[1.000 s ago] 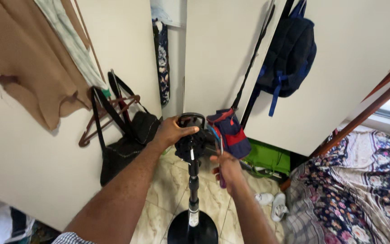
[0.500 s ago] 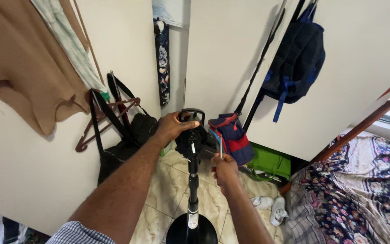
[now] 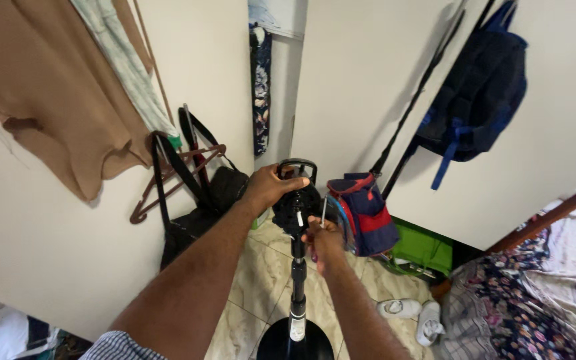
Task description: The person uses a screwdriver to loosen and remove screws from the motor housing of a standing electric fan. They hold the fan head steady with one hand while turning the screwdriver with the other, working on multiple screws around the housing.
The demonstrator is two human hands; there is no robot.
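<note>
My left hand (image 3: 271, 190) gripped the top of the black motor head of a pedestal fan (image 3: 296, 203), fingers curled over it just below its looped black carry handle (image 3: 297, 164). My right hand (image 3: 325, 239) was closed around a thin screwdriver with a metal shaft (image 3: 323, 212), its tip pointing up beside the motor head; I could not tell whether the tip touched it. The fan head sat on its slim black pole (image 3: 297, 280), which rose upright from the round black base (image 3: 295, 340) on the pale tiled floor (image 3: 261, 273).

Compared with half a second before, both hands kept the same holds, and the fan had not shifted on the floor. My right hand sat slightly closer to the pole, and the view had dipped a little.

Just behind the fan stood a small red and navy school bag (image 3: 365, 213), with a green bag (image 3: 425, 247) on the floor beyond it. A dark blue backpack (image 3: 478, 93) hung on the white wall to the right. On the left wall hung a tan garment (image 3: 48, 87), with a black shoulder bag (image 3: 198, 213) and a maroon clothes hanger (image 3: 168, 187) below it. A pair of white shoes (image 3: 411, 313) lay near a bed with floral patterned bedding (image 3: 535, 300).
</note>
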